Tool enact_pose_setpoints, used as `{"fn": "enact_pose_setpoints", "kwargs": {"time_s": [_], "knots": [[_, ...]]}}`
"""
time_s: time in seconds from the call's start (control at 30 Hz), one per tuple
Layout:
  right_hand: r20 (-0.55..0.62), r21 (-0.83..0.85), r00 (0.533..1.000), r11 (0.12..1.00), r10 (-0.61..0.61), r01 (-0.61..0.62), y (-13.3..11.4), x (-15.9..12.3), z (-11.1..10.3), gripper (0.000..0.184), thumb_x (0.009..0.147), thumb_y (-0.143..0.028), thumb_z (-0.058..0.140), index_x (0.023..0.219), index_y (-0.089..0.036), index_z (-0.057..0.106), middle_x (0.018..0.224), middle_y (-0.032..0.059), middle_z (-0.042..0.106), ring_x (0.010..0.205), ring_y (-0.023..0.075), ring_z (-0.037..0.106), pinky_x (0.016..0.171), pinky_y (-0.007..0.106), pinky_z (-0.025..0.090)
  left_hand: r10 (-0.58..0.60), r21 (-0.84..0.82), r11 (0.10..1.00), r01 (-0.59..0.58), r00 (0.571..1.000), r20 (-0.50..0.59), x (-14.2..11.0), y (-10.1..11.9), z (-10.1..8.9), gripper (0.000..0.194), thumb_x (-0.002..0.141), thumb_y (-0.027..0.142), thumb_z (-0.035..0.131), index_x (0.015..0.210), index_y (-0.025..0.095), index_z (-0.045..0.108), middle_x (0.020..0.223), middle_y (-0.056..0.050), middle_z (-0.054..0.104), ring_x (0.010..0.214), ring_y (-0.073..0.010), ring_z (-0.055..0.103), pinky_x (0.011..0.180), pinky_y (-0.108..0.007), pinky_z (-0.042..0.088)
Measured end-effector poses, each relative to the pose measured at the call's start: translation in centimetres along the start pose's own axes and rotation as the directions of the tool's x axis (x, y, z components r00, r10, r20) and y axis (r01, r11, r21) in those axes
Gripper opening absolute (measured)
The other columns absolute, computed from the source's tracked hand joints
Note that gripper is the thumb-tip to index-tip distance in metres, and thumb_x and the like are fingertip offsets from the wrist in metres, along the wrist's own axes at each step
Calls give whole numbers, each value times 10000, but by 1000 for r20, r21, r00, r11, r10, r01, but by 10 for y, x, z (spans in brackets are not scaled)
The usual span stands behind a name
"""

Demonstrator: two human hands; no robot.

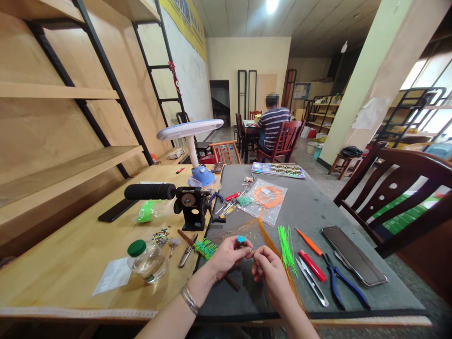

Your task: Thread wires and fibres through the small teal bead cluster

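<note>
My left hand is closed in a pinch, with a small turquoise-blue bundle showing at its fingertips; its exact kind is too small to tell. Close beside it, my right hand is also pinched, and a thin yellowish strand or tip shows between the two hands. Long amber fibres run past my right hand. Left of my left hand lies a brown stick lined with bright green and blue tied pieces.
Green strands, an orange-handled tool, a red tool, snips, blue-handled pliers and a phone lie right. Leftward stand a black hand-cranked device, a green-lidded jar and a lamp. A person sits beyond.
</note>
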State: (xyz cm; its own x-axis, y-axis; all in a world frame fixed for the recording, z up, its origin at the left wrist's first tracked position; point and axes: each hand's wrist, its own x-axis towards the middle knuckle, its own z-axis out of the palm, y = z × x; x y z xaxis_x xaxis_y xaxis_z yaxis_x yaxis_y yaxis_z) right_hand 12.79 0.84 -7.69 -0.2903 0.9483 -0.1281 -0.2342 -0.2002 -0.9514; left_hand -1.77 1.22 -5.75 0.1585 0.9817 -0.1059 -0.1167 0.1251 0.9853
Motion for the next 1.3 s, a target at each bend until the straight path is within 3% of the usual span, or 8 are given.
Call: {"fn": "enact_pose_setpoints", "kwargs": {"time_s": [0.27, 0.5, 0.67, 0.87, 0.97, 1.17, 1.3], "knots": [[-8, -11, 1000, 1000, -1, 0, -1, 1, -1, 343, 702, -506, 650, 665, -194, 511, 464, -60, 525, 404, 77, 450, 407, 169, 358, 125, 71, 989, -128, 991, 47, -2, 6, 2, 229, 699, 340, 717, 750, 130, 642, 647, -1, 580, 648, -126, 513, 649, -238, 405], [49, -39, 999, 999, -24, 26, -7, 1, -6, 383, 695, -540, 670, 693, -185, 527, 568, -40, 580, 421, 64, 455, 401, 168, 366, 177, 121, 975, -184, 982, 65, -2, 8, 3, 233, 711, 349, 711, 765, 127, 666, 684, -16, 620, 683, -144, 548, 692, -258, 435], [55, -88, 998, 996, -16, 21, -8, 2, -11, 419, 672, -576, 676, 695, -181, 538, 479, -59, 540, 354, 54, 415, 362, 164, 329, 236, 268, 934, -238, 971, 39, -2, 13, 3, 228, 736, 360, 676, 754, 133, 693, 697, -24, 654, 693, -152, 565, 689, -255, 440], [-64, -61, 996, 996, -62, 58, -10, 4, -17, 453, 627, -550, 716, 867, -178, 618, 772, 20, 673, 463, 94, 539, 368, 189, 403, 297, 404, 873, -273, 955, 4, -1, 20, 5, 187, 747, 315, 652, 740, 136, 708, 716, -51, 688, 676, -155, 590, 659, -248, 444], [-76, -28, 995, 997, -68, 66, -12, 6, -19, 456, 615, -548, 723, 863, -181, 615, 788, 22, 679, 439, 85, 531, 372, 197, 416, 321, 448, 849, -281, 947, -14, -1, 24, 7, 164, 739, 287, 654, 736, 134, 715, 725, -59, 686, 679, -158, 593, 650, -247, 443], [1, -28, 998, 998, -64, 64, -14, 5, -15, 402, 632, -527, 728, 753, -167, 595, 612, -15, 615, 422, 84, 506, 383, 196, 405, 338, 443, 849, -287, 940, -38, 1, 22, 11, 157, 739, 280, 654, 737, 130, 701, 724, -51, 670, 688, -159, 587, 665, -255, 446], [-66, 11, 995, 998, -69, 70, -16, 3, -14, 373, 646, -501, 731, 690, -173, 559, 534, -50, 548, 412, 65, 466, 386, 168, 341, 239, 334, 917, -220, 971, -15, 4, 11, 10, 217, 748, 307, 651, 845, 120, 703, 792, -66, 693, 740, -174, 599, 718, -275, 456]]}}
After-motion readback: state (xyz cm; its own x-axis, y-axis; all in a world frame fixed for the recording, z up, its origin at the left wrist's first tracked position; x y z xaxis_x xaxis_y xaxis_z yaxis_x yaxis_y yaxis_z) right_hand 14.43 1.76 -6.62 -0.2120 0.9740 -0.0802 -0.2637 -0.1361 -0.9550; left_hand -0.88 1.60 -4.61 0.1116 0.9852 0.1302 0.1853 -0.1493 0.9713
